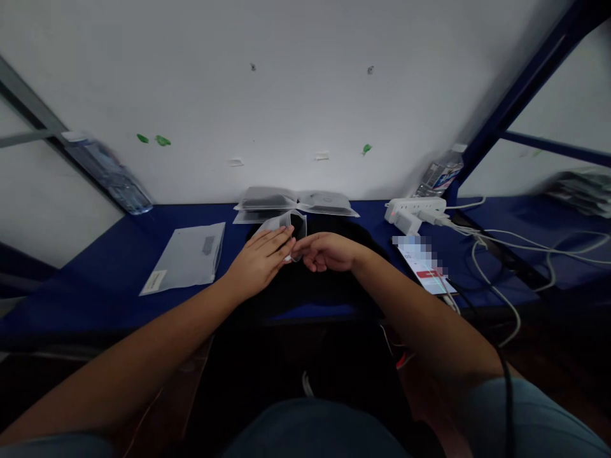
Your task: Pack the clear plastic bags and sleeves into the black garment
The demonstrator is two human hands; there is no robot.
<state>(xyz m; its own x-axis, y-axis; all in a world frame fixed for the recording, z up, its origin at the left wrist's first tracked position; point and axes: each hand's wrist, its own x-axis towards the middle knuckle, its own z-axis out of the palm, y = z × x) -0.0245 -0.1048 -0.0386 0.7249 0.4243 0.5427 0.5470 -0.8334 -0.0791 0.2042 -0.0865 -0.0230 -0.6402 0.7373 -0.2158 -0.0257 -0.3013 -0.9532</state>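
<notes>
A frosted plastic zip bag [274,223] with something black showing at its mouth is in the middle of the desk. My left hand [260,261] lies over the bag, back up, its fingers straight and close together, holding it; the thumb is hidden. From the right comes my right hand [329,252], index finger stretched to the bag's mouth and the other fingers loosely curled. I see no object in that hand. Under and around both hands spreads a black cloth-like item [334,292], its shape hard to make out in the dim light.
Flat on the left lies another frosted bag [188,257]. Filled frosted bags [327,202] rest against the wall. Clear bottles stand at left [112,175] and right [442,172]. A white power strip [415,207], a lit phone [424,267] and tangled cables [501,238] occupy the right side.
</notes>
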